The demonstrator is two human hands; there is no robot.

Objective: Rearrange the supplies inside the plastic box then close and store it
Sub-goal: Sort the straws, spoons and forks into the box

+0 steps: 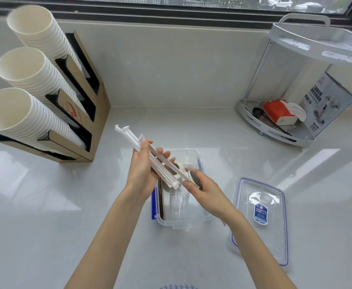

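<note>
A clear plastic box [200, 161] with blue latches stands open on the counter at the centre. Inside it lie a clear plastic cup [178, 202] on its side and some brown flat pieces [161, 203] along the left wall. Above the box, my left hand [142, 174] grips a bundle of paper-wrapped straws [141, 147] that points up and to the left. My right hand [201, 188] pinches a small dark packet [194, 178] at the bundle's lower end. The box's clear lid [260, 217] with a blue label lies flat to the right.
A cardboard dispenser [91, 122] with three stacks of white paper cups [24, 113] stands at the left. A white corner rack [296, 130] at the back right holds a red tissue pack [277, 111] and a printed carton [325, 101]. A window runs along the back.
</note>
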